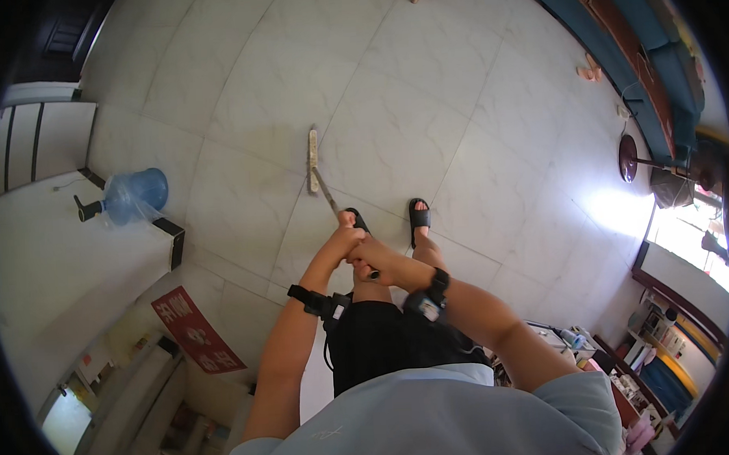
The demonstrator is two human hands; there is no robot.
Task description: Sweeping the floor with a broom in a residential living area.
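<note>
Two hands on one handle here: the left hand (342, 243) and the right hand (374, 255) are stacked close together, each grip closed around the mop handle (331, 200). The left sits a touch higher up the picture, the right just below and beside it, with the handle's end poking out beneath the right fist. The handle slants away from the person, up and slightly left, to the flat mop head (313, 160), which lies long and narrow on the pale tiled floor (424, 103), well ahead of the feet. Both wrists carry dark bands. Two black sandals (418, 214) stand on the tiles, one partly hidden behind the hands. Off to the left, a blue water jug (135, 194) lies on its side near a white wall edge, well apart from the mop. A red sign (197, 332) shows lower left. At the far right, a blue sofa (658, 68) curves along the rim.
</note>
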